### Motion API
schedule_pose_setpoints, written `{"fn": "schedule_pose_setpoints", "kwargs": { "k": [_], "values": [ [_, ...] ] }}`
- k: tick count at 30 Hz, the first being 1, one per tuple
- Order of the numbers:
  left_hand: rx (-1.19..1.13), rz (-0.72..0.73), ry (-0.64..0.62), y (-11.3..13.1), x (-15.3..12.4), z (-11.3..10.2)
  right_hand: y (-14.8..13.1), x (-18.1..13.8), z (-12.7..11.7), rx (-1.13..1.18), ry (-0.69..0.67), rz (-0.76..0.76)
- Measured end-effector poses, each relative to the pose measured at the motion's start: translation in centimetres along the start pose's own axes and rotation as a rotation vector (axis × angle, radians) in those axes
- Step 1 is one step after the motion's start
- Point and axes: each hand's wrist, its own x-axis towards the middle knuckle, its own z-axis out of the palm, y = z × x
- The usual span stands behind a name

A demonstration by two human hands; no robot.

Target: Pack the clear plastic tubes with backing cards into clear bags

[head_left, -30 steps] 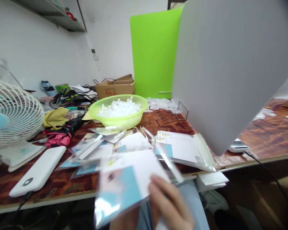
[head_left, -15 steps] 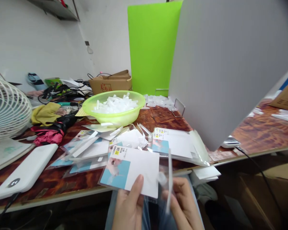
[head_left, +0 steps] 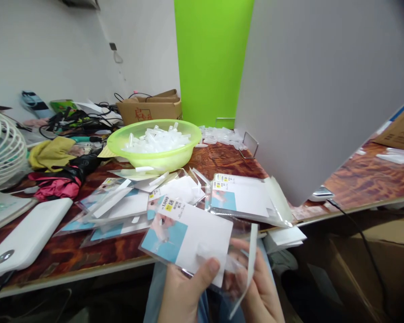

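Note:
A printed card (head_left: 202, 229) with a blue photo panel and a yellow label lies inside a clear plastic bag (head_left: 237, 294). My left hand (head_left: 188, 291) grips the bag's lower left side, thumb on top and fingers underneath. At the bag's right end, my right hand (head_left: 261, 287) has its fingers curled around the clear flap, which carries a white strip (head_left: 251, 264). A small translucent plastic piece (head_left: 234, 264) shows at the bag mouth, partly over the card's right edge. Whether my right fingertips are inside or behind the film, I cannot tell.
A green basin (head_left: 155, 159) full of translucent pieces stands behind several bagged cards (head_left: 121, 204). Another card stack (head_left: 245, 197) lies at right, beside a tall grey panel (head_left: 309, 89). A white power bank (head_left: 30, 237) and a fan (head_left: 3, 148) are at left.
The small translucent piece has moved left from beside the bag to the bag's mouth, over the card. My right hand has closed in on the flap. The view has shifted slightly.

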Motion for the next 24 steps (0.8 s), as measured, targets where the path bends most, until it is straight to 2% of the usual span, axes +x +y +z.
{"fn": "schedule_pose_setpoints", "kwargs": {
  "k": [2,5,8,12,14,16,18,20,22,24],
  "values": [
    [0.040,0.007,-0.026,0.1,-0.1,0.2,0.2,0.6,0.1,0.126,-0.077,0.017],
    [0.074,0.010,-0.155,0.0,0.0,0.0,-0.1,2.0,0.1,0.089,-0.117,-0.099],
    [0.112,0.031,-0.209,-0.6,0.6,-0.6,-1.1,3.3,0.0,-0.088,-0.141,-0.154],
    [0.134,-0.010,-0.295,-1.5,1.6,-1.7,-1.7,4.7,0.0,-0.400,-0.324,-0.214],
    [0.109,-0.014,-0.247,-1.5,1.8,-1.9,-1.5,5.1,0.4,-0.403,-0.357,-0.253],
    [0.041,0.029,-0.107,-0.9,1.8,-1.9,-1.4,5.3,0.8,-0.354,-0.323,-0.253],
    [-0.056,0.105,0.068,0.6,1.8,-1.8,-1.7,5.3,1.0,-0.309,-0.295,-0.255],
    [-0.097,0.201,0.184,3.1,1.9,-2.0,-2.5,5.4,0.6,-0.318,-0.265,-0.303],
    [-0.066,0.320,0.217,6.6,2.3,-2.5,-3.2,5.8,-0.3,-0.394,-0.208,-0.413],
    [-0.007,0.441,0.189,10.7,2.9,-3.3,-3.7,6.5,-1.6,-0.579,-0.082,-0.552]
  ]
}}
